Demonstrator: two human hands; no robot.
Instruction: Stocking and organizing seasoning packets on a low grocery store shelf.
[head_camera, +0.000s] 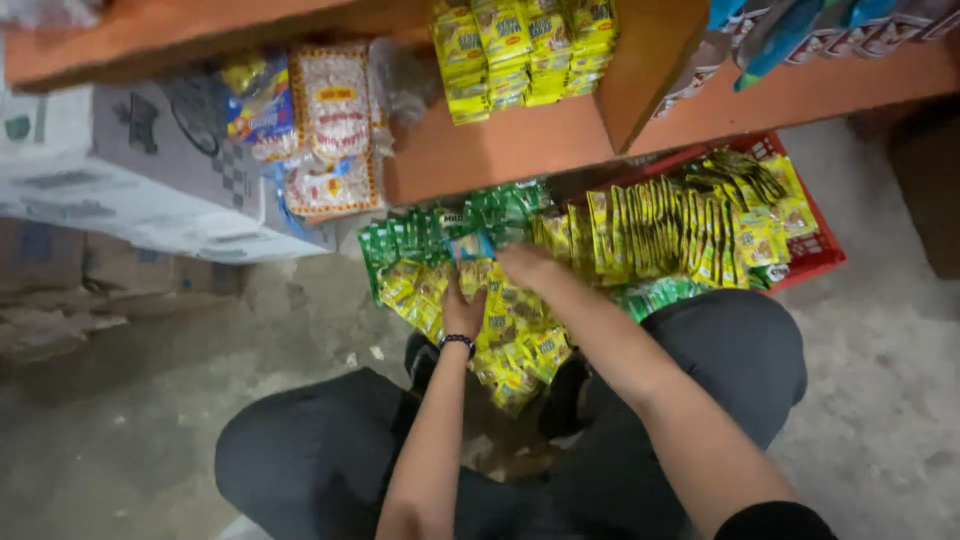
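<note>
1. Head view: you crouch on a concrete floor (880, 400) under orange shelves (520, 150). Your left hand (462, 312), with a dark wristband, rests flat, fingers together, on a chain of yellow sachets (505, 340) draped over your knees and the floor.
2. Your right hand (525, 265) reaches to the top of the same chain, beside green sachet strips (440, 235); whether its fingers pinch anything you cannot tell.
3. More yellow sachets fill a red crate (815, 250) just to the right.
4. The sachets look light, floppy and slick; joined in strips, they probably slide and fold. Judge the sealed seams between packets the best place to grip.
</note>
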